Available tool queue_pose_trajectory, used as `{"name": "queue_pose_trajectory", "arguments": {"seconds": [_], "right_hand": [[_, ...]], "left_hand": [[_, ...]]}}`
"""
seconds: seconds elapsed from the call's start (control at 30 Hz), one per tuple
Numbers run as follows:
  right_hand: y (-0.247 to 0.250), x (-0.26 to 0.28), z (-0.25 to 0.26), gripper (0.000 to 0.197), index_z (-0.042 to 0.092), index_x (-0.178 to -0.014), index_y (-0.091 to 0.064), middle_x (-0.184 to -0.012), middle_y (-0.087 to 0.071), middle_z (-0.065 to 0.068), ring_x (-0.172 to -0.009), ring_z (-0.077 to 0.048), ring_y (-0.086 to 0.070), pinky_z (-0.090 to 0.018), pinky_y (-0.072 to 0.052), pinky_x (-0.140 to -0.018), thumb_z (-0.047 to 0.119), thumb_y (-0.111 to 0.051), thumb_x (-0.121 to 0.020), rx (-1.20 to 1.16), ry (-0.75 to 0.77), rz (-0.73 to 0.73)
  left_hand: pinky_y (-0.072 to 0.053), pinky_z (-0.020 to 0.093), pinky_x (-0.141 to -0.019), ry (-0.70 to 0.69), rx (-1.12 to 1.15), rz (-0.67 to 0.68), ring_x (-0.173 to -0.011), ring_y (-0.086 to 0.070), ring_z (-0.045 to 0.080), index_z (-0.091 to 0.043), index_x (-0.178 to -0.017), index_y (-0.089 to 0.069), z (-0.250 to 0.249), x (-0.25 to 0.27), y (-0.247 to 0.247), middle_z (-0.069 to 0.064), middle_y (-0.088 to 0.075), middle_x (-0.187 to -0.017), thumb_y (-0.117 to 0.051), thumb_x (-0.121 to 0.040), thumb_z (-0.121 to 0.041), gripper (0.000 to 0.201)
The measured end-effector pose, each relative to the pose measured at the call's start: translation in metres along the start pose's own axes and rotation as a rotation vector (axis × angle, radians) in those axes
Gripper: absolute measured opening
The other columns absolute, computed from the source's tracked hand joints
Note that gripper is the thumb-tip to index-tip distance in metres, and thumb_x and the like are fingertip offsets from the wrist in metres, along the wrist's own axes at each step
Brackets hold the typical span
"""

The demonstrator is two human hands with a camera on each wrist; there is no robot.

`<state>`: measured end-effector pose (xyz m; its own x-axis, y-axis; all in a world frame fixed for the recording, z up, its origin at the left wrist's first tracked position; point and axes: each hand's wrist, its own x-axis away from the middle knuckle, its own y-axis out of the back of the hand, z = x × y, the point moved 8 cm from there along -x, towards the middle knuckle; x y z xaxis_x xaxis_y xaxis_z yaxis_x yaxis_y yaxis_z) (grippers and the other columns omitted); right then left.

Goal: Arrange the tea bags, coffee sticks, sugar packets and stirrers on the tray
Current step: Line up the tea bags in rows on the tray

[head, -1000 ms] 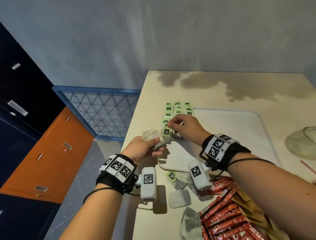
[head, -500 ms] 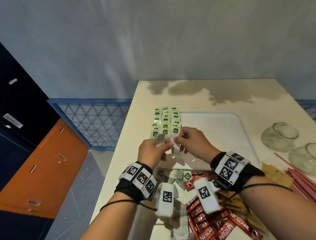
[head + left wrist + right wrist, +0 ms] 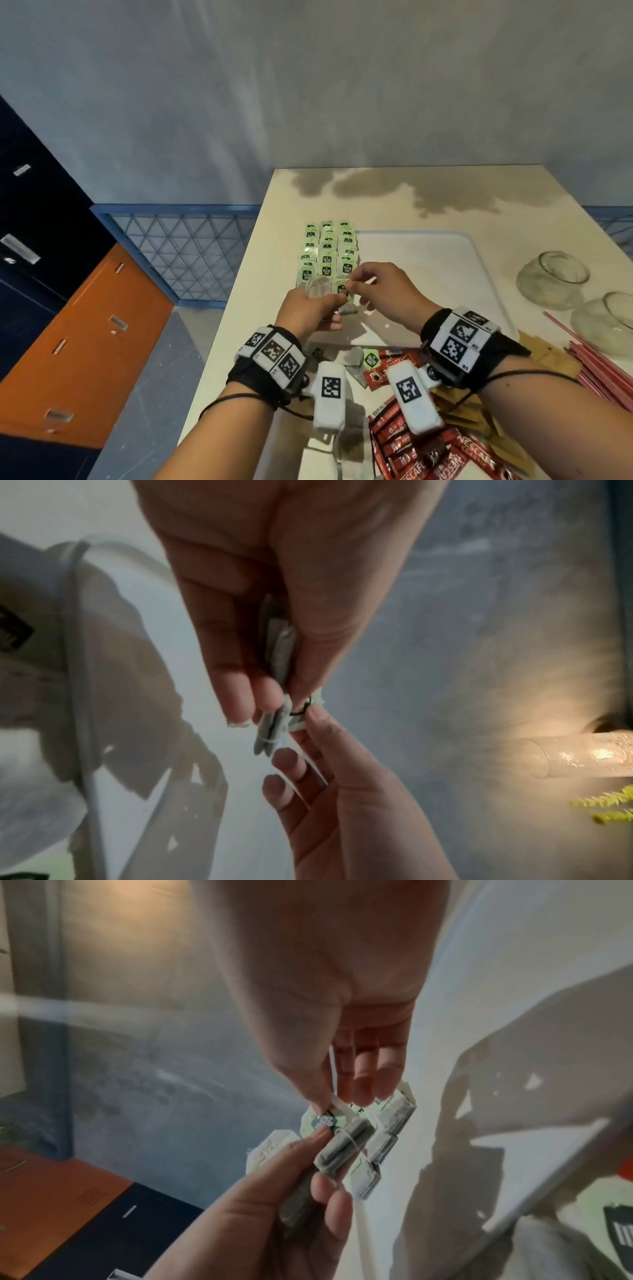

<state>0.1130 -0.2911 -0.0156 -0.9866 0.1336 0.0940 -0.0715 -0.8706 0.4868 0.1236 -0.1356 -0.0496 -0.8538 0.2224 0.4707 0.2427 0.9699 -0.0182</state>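
Note:
My left hand (image 3: 317, 303) grips a small bunch of grey tea bags (image 3: 278, 666) between thumb and fingers, over the near left corner of the white tray (image 3: 431, 274). My right hand (image 3: 356, 284) pinches the green tag (image 3: 342, 289) of one of those bags. The right wrist view shows the same tag (image 3: 320, 1119) and the held tea bag (image 3: 342, 1144) close up. Several tea bags with green tags (image 3: 327, 253) lie in three rows along the tray's left side. Red coffee sticks (image 3: 407, 448), brown sugar packets (image 3: 548, 353) and red stirrers (image 3: 599, 370) lie on the table in front of the tray.
Two glass bowls (image 3: 553, 277) (image 3: 609, 322) stand on the table right of the tray. Loose tea bags (image 3: 359, 359) lie by the tray's near edge. The table's left edge (image 3: 239, 308) drops to the floor beside orange and dark cabinets (image 3: 85, 325).
My right hand left the rows of tea bags and came to the left hand, where it now pinches a green tag. The left hand rose toward the rows, and my view shifted.

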Motion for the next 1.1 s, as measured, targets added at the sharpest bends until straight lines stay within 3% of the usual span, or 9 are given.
{"name": "queue_pose_trajectory", "arguments": {"seconds": [0.1,0.27,0.4,0.47,0.57,0.7,0.8,0.97,1.1], "right_hand": [[-0.011,-0.005,-0.009,0.011,0.005,-0.09,-0.069,-0.08,-0.068,-0.008,-0.063,-0.018,-0.064,-0.026,-0.055,-0.056,0.015,-0.067,-0.091,-0.001,-0.065,0.058],[-0.025,-0.023,-0.032,0.01,0.006,-0.082,-0.067,-0.065,-0.066,-0.012,-0.054,-0.021,-0.062,-0.038,-0.061,-0.062,0.011,-0.068,-0.091,-0.031,-0.2,0.077],[-0.028,-0.043,-0.026,0.01,0.006,-0.079,-0.067,-0.062,-0.066,-0.015,-0.055,-0.024,-0.062,-0.041,-0.062,-0.061,0.007,-0.07,-0.088,-0.057,-0.167,0.022],[-0.03,-0.049,-0.021,0.009,0.005,-0.079,-0.067,-0.061,-0.066,-0.014,-0.054,-0.024,-0.063,-0.039,-0.062,-0.059,0.006,-0.071,-0.087,-0.056,-0.146,0.0],[-0.033,-0.057,-0.015,0.008,0.004,-0.079,-0.068,-0.063,-0.068,-0.016,-0.054,-0.023,-0.065,-0.037,-0.061,-0.057,0.006,-0.072,-0.086,-0.068,-0.133,-0.014],[-0.033,-0.064,-0.013,0.008,-0.001,-0.084,-0.068,-0.067,-0.069,-0.02,-0.052,-0.021,-0.064,-0.036,-0.061,-0.057,0.006,-0.072,-0.086,-0.061,-0.147,-0.027],[-0.031,-0.064,-0.013,0.009,-0.001,-0.086,-0.068,-0.07,-0.069,-0.023,-0.051,-0.022,-0.063,-0.038,-0.061,-0.057,0.006,-0.073,-0.085,-0.083,-0.159,-0.026],[-0.015,-0.054,-0.003,0.013,0.006,-0.092,-0.07,-0.072,-0.068,-0.019,-0.054,-0.025,-0.063,-0.041,-0.059,-0.062,0.016,-0.075,-0.085,-0.159,-0.125,-0.046],[-0.004,-0.039,0.007,0.016,0.013,-0.095,-0.073,-0.092,-0.07,-0.018,-0.062,-0.019,-0.063,-0.034,-0.055,-0.063,0.026,-0.074,-0.085,-0.234,-0.059,-0.005]], "left_hand": [[-0.058,0.03,-0.055,0.069,0.014,0.024,-0.051,-0.06,0.019,0.004,-0.095,-0.067,0.006,-0.006,0.007,0.01,-0.065,-0.063,-0.071,-0.084,-0.004,0.014],[-0.057,0.031,-0.049,0.109,0.155,-0.073,-0.056,-0.063,0.023,0.004,-0.101,-0.063,0.008,-0.016,0.028,0.019,-0.068,-0.084,-0.063,-0.092,-0.007,0.015],[-0.062,0.033,-0.069,0.107,0.202,-0.053,-0.075,-0.068,0.026,0.006,-0.103,-0.062,0.007,-0.026,0.04,0.021,-0.07,-0.098,-0.057,-0.093,-0.002,0.014],[-0.062,0.031,-0.072,0.109,0.223,-0.042,-0.084,-0.069,0.028,0.006,-0.11,-0.06,0.006,-0.028,0.046,0.023,-0.07,-0.103,-0.052,-0.09,0.005,0.021],[-0.061,0.029,-0.066,0.11,0.3,-0.043,-0.076,-0.066,0.027,0.006,-0.109,-0.058,0.001,-0.03,0.054,0.022,-0.07,-0.091,-0.045,-0.089,0.012,0.024],[-0.058,0.03,-0.048,0.123,0.365,-0.045,-0.075,-0.057,0.029,0.008,-0.094,-0.057,-0.002,-0.027,0.057,0.023,-0.064,-0.084,-0.042,-0.095,0.007,0.015],[-0.06,0.027,-0.053,0.099,0.335,-0.075,-0.069,-0.067,0.026,0.008,-0.098,-0.058,-0.002,-0.028,0.057,0.022,-0.069,-0.08,-0.045,-0.1,-0.002,0.016],[-0.061,0.026,-0.062,0.03,0.242,-0.043,-0.061,-0.069,0.017,0.002,-0.1,-0.062,-0.007,-0.025,0.043,0.016,-0.072,-0.079,-0.051,-0.099,-0.004,0.013],[-0.061,0.029,-0.061,0.018,0.153,0.023,-0.056,-0.064,0.014,0.0,-0.102,-0.063,-0.012,-0.017,0.025,0.012,-0.072,-0.079,-0.055,-0.097,-0.005,0.011]]}}
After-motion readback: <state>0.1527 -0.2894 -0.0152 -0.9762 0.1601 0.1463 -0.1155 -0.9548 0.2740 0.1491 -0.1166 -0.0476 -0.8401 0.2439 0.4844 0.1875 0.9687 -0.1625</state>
